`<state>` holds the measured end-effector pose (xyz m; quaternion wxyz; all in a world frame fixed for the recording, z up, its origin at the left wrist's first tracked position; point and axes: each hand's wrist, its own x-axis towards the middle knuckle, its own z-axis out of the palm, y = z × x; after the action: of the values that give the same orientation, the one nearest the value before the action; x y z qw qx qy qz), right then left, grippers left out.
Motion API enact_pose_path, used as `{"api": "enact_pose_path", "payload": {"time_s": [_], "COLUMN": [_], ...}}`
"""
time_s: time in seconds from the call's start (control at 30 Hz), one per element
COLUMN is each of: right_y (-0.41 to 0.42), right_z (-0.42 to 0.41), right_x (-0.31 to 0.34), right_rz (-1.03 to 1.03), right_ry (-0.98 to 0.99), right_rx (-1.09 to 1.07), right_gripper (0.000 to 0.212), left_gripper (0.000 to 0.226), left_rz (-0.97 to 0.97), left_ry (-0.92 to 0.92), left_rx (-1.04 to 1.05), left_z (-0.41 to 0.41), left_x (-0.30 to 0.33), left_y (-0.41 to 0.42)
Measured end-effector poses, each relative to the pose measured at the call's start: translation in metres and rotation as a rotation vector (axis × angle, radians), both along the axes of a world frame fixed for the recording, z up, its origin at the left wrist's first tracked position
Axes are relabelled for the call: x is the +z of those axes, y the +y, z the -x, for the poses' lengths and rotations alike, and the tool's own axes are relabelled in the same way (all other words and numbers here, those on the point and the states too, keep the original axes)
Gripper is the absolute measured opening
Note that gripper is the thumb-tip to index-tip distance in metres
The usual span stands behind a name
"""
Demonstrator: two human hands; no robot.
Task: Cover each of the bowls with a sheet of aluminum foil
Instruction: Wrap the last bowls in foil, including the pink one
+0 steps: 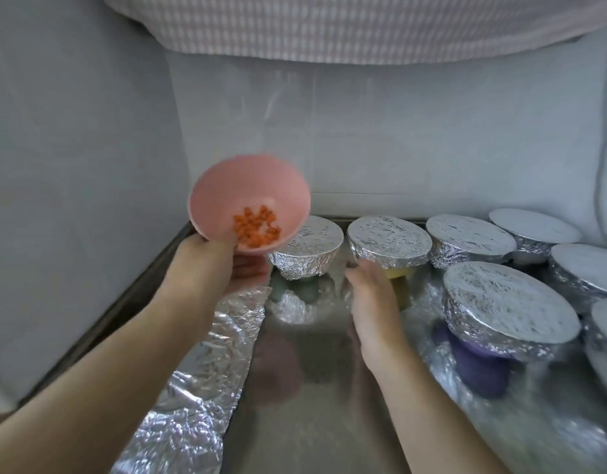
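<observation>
A: What's actually in the covered bowls? The foil-wrapped bowl (388,241) by the right hand (375,302) shows just a sliver of yellow under the foil.

B: No idea, contents are all hidden. 2 more bowls at the right edge (604,323) are cut off too.

A: And the left hand (213,265)?

B: Fingers tucked under the pink bowl (250,205), and the whole shot's motion-blurred.

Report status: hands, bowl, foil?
Left hand holds uncovered pink bowl. Right hand open, by a covered bowl. Loose foil sheet lies below.
</observation>
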<state>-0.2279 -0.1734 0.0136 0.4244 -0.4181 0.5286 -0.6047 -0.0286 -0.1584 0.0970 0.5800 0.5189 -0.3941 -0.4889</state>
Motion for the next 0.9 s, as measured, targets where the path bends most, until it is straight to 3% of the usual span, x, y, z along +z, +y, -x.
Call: {"api": "enact_pose_path", "payload": {"time_s": [0.1, 0.17, 0.23, 0.33, 0.5, 0.67, 0.77, 0.9], "right_y": [0.050, 0.078, 0.106, 0.142, 0.172, 0.184, 0.196, 0.211], "right_z": [0.014, 0.026, 0.038, 0.047, 0.058, 0.063, 0.065, 0.049], "right_x": [0.001, 0.001, -0.003, -0.018, -0.041, -0.026, -0.010, 0.014], "right_rz": [0.072, 0.122, 0.179, 0.172, 0.056, -0.047, -0.067, 0.127], "right_ry": [-0.145, -0.248, -0.222, -0.131, -0.091, 0.020, 0.092, 0.489], "right_rx": [-0.012, -0.039, -0.021, 0.040, 0.031, -0.042, -0.159, -0.264], "right_gripper": [0.030, 0.037, 0.051, 0.038, 0.036, 0.051, 0.051, 0.057], "left_gripper": [0.027, 0.026, 0.024, 0.023, 0.031, 0.037, 0.028, 0.015], "left_rz": [-0.039, -0.069, -0.087, -0.124, -0.163, -0.176, -0.118, -0.003], "left_ry": [-0.037, -0.037, -0.057, -0.109, -0.144, -0.093, -0.158, -0.379], "left_rx": [-0.123, -0.196, -0.253, -0.302, -0.332, -0.337, -0.255, -0.116], "left_z": [0.030, 0.049, 0.065, 0.080, 0.090, 0.079, 0.058, 0.019], "left_x": [-0.005, -0.016, -0.031, -0.054, -0.077, -0.078, -0.077, -0.081], "left_y": [0.050, 0.078, 0.104, 0.132, 0.154, 0.159, 0.163, 0.162]}}
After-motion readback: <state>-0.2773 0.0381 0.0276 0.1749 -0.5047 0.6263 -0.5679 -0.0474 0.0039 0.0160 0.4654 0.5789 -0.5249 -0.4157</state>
